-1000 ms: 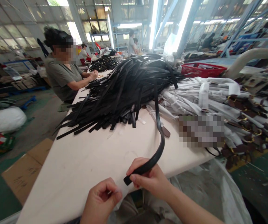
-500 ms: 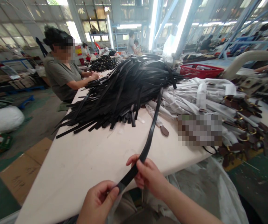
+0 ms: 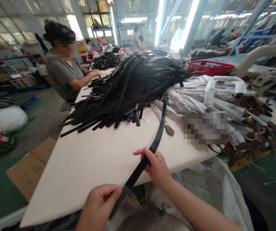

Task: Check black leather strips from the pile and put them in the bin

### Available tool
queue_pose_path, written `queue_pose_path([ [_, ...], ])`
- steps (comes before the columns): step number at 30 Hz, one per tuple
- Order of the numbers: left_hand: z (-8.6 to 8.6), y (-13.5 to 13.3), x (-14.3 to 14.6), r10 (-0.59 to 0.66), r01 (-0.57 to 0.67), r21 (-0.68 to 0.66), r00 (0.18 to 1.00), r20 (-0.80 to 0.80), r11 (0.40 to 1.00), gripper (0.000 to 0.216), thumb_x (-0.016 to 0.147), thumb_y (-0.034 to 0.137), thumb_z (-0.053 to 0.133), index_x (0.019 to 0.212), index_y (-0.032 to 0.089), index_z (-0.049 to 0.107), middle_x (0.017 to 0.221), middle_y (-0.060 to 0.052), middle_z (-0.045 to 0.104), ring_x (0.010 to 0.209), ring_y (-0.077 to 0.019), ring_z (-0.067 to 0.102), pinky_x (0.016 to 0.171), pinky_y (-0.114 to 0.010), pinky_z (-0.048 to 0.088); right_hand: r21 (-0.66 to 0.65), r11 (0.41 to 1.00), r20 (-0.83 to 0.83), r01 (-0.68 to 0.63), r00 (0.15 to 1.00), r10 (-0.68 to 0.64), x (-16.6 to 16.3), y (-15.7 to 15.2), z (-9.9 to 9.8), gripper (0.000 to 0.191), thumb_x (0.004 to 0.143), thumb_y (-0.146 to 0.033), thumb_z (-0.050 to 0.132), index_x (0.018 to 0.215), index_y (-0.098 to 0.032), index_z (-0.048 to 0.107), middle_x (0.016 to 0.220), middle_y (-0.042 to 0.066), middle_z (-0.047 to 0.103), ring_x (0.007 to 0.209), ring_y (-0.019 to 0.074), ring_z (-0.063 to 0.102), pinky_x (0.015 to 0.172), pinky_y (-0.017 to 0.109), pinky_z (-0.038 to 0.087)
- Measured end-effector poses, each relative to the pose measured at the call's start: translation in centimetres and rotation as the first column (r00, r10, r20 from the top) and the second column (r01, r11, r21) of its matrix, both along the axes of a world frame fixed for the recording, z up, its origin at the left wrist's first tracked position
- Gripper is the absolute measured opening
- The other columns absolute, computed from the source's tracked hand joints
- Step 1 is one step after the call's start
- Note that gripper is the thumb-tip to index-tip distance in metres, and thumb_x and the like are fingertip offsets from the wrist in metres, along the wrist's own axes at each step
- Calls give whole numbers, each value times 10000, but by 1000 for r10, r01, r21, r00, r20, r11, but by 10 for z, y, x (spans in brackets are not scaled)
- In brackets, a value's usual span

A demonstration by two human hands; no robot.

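Black leather strap is running taut from the heaped pile across the white table, the left hand pinching its near end while right-hand fingers are closing around it; steady, even tension should prevent twisting.
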State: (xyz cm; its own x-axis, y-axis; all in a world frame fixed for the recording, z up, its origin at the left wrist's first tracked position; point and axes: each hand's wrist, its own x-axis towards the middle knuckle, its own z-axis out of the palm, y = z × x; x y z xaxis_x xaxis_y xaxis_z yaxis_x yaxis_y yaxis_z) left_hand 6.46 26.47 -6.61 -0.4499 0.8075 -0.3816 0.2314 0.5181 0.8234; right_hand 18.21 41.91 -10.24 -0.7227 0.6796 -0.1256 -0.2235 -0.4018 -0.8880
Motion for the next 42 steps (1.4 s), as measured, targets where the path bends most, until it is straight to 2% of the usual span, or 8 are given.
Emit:
queue_pose_path([
  [5,6,8,4,81,-86,58,993,89,995,471,776,573,604,634,143,735,648,-72,685,621,-194,549,584,-258,398,429,865,63,-261,964,259,1,-9,5,365,938,-508,551,1138,-279,754,710,3,507,651,139,485,591,264,399],
  [12,15,7,-6,142,-152,89,983,113,984,442,760,554,660,665,134,761,663,-91,711,633,-207,596,574,-256,414,114,992,-33,50,998,-47,-16,22,29,469,943,-562,479,991,-201,773,597,-48,275,486,92,206,422,220,183],
  [18,23,-4,-17,216,-241,210,967,136,948,381,726,513,712,712,141,794,651,-78,720,638,-203,619,620,-267,462,394,846,-46,-358,912,407,-30,-17,30,352,873,-482,658,1151,-282,738,924,36,593,822,182,545,752,307,471],
  [23,20,-30,-28,253,-277,123,950,181,953,399,730,507,705,698,116,783,672,-120,738,605,-210,631,572,-270,438,28,993,-191,-115,974,119,-55,1,37,392,839,-559,636,995,-225,768,780,16,560,736,156,500,724,282,461],
  [26,18,-38,-30,283,-316,160,938,199,935,399,762,501,683,740,115,784,694,-121,744,610,-205,630,572,-268,435,221,974,-162,-52,983,89,-65,-12,37,331,908,-484,593,883,-214,784,790,19,566,729,145,506,736,282,458],
  [30,17,-45,-31,308,-347,231,932,190,909,350,760,462,691,708,127,775,633,-73,708,587,-174,587,554,-248,398,469,781,-33,-413,875,483,-66,-46,28,334,912,-445,630,1184,-271,718,1303,72,590,1102,226,583,935,366,474],
  [36,17,-63,-38,364,-402,202,910,200,893,370,741,462,689,662,109,769,616,-89,711,542,-171,564,520,-244,383,400,912,-238,-96,950,204,-90,-51,44,278,990,-416,526,973,-275,765,1172,35,692,1204,226,570,1126,433,352],
  [42,17,-83,-50,428,-453,269,891,151,850,304,752,418,696,656,138,761,606,-37,698,562,-144,548,549,-222,395,389,689,27,-612,755,655,-97,-95,26,577,965,-629,427,1369,-243,569,1508,98,462,1391,265,421,1177,491,286],
])
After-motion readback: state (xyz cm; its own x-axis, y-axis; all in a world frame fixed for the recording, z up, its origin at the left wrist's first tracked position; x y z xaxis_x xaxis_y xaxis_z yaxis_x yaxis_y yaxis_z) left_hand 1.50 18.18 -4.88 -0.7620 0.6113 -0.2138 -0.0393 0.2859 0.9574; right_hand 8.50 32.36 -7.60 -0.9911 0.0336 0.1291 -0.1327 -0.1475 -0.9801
